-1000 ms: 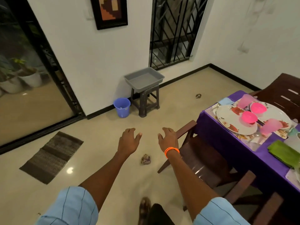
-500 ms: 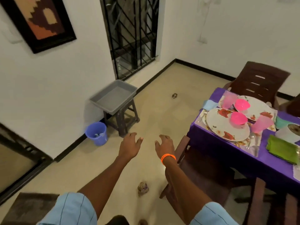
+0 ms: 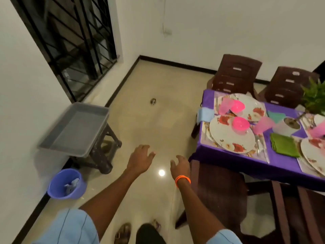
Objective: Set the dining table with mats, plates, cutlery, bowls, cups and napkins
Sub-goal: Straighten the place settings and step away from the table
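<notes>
Both hands are held out over the floor, the left hand (image 3: 140, 160) and right hand (image 3: 181, 165) with loose, released grips, holding nothing. A chair (image 3: 218, 187) stands just beside the right hand. Beyond it, on the table (image 3: 228, 160), lie plates (image 3: 230, 136), pink bowls (image 3: 240, 124), cups and napkins (image 3: 284, 145). Walking in carelessly, the person could knock the chair and jolt the settings.

text: none legible | labels: none; brands: none; numbers: none
</notes>
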